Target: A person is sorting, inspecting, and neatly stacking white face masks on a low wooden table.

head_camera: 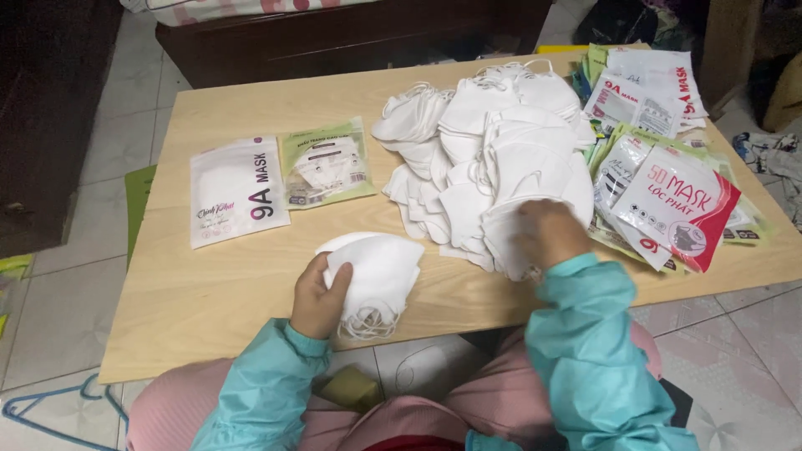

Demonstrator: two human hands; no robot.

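Note:
My left hand (317, 299) grips a small stack of folded white face masks (376, 276) at the near edge of a low wooden table (217, 292); their ear loops hang over the edge. My right hand (547, 232) rests on the near side of a big heap of loose white masks (493, 150) in the table's middle, fingers curled on one mask; whether it grips is unclear. Both arms wear teal sleeves.
Two filled mask pouches lie at the left: a white one (238, 190) and a green one (326, 163). A pile of empty printed pouches (668, 192), white, green and red, covers the table's right end. A dark wooden bench stands behind the table; tiled floor surrounds it.

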